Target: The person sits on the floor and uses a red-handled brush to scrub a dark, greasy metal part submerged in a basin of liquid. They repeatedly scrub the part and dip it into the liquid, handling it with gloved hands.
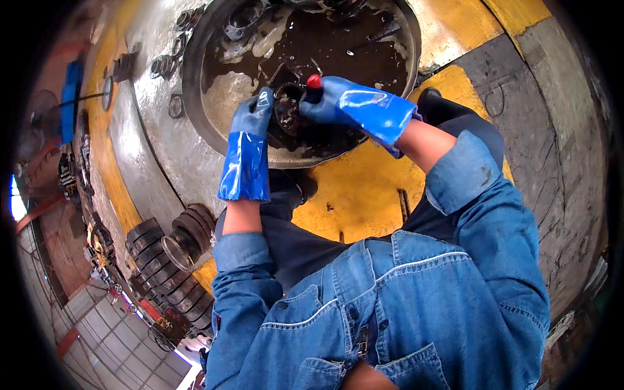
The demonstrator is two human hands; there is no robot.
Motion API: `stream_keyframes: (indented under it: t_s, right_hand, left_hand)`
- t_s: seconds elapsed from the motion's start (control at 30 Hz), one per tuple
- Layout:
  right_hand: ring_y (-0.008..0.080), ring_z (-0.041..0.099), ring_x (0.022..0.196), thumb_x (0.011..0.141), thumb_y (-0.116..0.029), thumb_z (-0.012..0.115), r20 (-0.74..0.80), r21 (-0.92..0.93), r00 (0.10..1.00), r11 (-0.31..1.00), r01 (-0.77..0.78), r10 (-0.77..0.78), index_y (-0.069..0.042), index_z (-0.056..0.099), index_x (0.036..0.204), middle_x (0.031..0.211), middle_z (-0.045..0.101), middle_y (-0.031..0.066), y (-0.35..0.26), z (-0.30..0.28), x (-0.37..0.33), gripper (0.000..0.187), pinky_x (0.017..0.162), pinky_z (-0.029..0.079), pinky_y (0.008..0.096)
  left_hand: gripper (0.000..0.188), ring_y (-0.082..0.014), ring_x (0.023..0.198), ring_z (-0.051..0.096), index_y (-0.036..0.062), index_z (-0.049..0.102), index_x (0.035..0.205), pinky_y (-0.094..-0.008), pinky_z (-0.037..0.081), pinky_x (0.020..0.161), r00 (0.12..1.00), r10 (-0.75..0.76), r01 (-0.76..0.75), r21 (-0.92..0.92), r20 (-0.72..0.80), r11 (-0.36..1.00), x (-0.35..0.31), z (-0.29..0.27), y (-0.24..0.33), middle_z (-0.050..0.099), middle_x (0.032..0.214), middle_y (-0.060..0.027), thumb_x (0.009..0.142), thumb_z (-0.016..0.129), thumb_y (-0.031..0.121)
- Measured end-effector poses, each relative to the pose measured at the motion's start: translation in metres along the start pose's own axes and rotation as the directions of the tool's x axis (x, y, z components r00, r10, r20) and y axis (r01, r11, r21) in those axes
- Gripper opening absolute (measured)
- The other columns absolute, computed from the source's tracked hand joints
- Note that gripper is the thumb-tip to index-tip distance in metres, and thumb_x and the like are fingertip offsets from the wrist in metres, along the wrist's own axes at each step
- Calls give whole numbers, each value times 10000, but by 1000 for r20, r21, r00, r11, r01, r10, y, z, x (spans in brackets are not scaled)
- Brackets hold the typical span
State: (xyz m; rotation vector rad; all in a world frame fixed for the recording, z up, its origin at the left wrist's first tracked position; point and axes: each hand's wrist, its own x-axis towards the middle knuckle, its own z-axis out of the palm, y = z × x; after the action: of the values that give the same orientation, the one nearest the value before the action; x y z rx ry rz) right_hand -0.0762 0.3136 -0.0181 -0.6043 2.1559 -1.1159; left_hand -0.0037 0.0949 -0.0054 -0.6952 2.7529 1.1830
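Note:
Both my hands wear long blue rubber gloves over a wide round metal basin (192, 78) of murky dark liquid. My left hand (252, 120) is closed on the left edge of a dark, round, hollow metal part (286, 120), whose wet opening faces up at the basin's near side. My right hand (328, 101) is closed around a tool with a red end (314, 81) that sticks up above the thumb. The rest of that tool is hidden by the glove and the part, so its kind cannot be told.
Other dark metal parts (244, 19) lie in the liquid at the far side. Small metal rings and fittings (164, 65) stand on the grey surface left of the basin. Stacked ribbed black rings (162, 260) lie at the lower left. Yellow flooring (357, 195) shows between my legs.

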Motion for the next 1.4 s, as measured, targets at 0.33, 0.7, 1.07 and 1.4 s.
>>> stream_keyframes:
  t_s: [0.33, 0.7, 1.07, 1.4]
  right_hand:
    - [283, 723, 663, 845, -120, 699, 110, -682, 609, 386, 621, -785, -83, 674, 1151, 924, 705, 149, 5, 14, 5, 308, 549, 593, 409]
    - [283, 726, 863, 900, -410, 715, 13, 226, 997, 971, -74, 73, -53, 780, 1122, 952, 771, 166, 20, 11, 25, 426, 821, 551, 412]
    - [155, 650, 718, 1006, -269, 687, 214, 910, 963, 326, -257, 162, -43, 770, 1103, 883, 728, 73, 53, 9, 50, 259, 664, 515, 240]
    - [327, 750, 832, 828, -191, 745, 77, -621, 811, 608, 495, -580, -123, 706, 1081, 1070, 737, 139, 11, 6, 19, 264, 692, 609, 437]
  left_hand:
    - [617, -298, 883, 711, -63, 720, 1157, -413, 548, 830, 993, -60, 59, 5, 101, 998, -2, -9, 17, 755, 961, -207, 1043, 599, 531]
    - [609, -343, 967, 715, -56, 717, 1189, -423, 547, 863, 999, -5, 2, 55, 43, 998, 6, 14, -2, 750, 1031, -237, 1040, 606, 525]
    - [603, -323, 874, 700, -37, 715, 1159, -426, 534, 803, 994, 98, -106, 179, 54, 978, 4, 10, -6, 738, 971, -227, 1049, 583, 541]
    - [638, -418, 988, 728, -49, 728, 1134, -466, 549, 868, 996, 82, -86, 178, 28, 980, 5, 11, -3, 749, 1027, -272, 1043, 564, 561]
